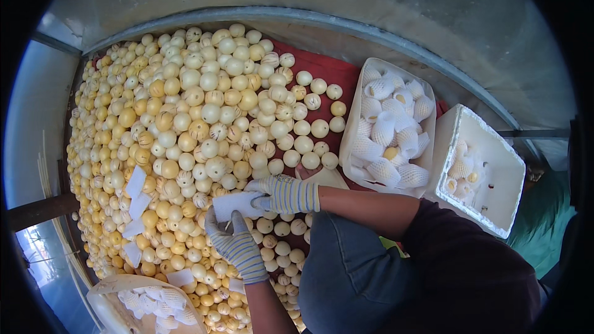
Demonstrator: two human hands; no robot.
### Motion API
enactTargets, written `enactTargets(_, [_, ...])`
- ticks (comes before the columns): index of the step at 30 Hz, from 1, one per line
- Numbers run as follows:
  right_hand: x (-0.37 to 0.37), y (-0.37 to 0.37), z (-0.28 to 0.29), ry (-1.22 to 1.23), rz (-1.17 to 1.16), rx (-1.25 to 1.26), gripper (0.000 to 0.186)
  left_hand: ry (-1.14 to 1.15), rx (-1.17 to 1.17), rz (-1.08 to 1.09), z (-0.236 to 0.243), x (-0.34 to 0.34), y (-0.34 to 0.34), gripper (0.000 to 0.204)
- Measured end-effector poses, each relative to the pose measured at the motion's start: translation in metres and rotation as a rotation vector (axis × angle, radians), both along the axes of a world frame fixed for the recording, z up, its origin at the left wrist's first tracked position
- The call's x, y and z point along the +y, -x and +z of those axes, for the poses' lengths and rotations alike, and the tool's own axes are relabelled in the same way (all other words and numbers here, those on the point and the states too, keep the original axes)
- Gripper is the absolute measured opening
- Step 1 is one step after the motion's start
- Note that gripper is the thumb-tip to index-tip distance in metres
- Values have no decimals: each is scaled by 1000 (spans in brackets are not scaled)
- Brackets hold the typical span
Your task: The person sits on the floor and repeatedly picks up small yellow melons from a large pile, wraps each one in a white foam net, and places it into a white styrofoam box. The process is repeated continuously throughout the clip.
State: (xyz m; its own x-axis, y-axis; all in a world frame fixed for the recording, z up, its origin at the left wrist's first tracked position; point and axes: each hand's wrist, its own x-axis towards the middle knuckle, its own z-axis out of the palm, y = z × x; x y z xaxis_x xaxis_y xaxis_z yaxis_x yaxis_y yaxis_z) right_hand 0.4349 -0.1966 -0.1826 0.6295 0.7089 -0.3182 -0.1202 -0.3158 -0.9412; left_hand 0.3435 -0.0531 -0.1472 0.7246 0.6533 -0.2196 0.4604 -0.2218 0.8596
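My two hands wear grey-and-blue striped work gloves and meet over a large heap of pepino melons (210,114), round pale-yellow fruits with purple streaks. Between them is a flat white foam net sleeve (235,205). At its left end and lower edge, my left hand (238,244) is closed on it, thumb up. My right hand (288,194) pinches the sleeve's right end from the other side. Whether anything sits inside the sleeve cannot be seen. More flat foam sleeves (140,204) lie scattered on the fruit to the left.
To the right stands a white plastic crate (431,142) full of melons in foam nets. A white foam box (504,195) beside it holds a few more netted ones. Another tub (102,300) of foam nets is at lower left. Red cloth (337,69) lies under the fruit.
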Motion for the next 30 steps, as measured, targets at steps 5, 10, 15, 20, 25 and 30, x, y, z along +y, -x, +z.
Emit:
enactTargets(5, [-15,-11,33,210,93,236,41,-536,8,-211,-15,0,-9,41])
enactTargets(10, [-7,-2,-13,73,-153,-193,31,-712,-60,-313,-9,-3,-15,17])
enactTargets(15, [-20,-6,-3,-20,-303,0,33,-541,-31,-409,15,-7,-15,14])
enactTargets(20, [-19,-5,-26,-29,-216,-247,37,217,-130,-263,4,7,-10,35])
enactTargets(25, [-21,-9,-12,-36,43,-293,39,587,-157,-259,16,0,-8,65])
enactTargets(30, [-39,-91,-48,266,-196,-384,52,409,54,-239,7,2,7,59])
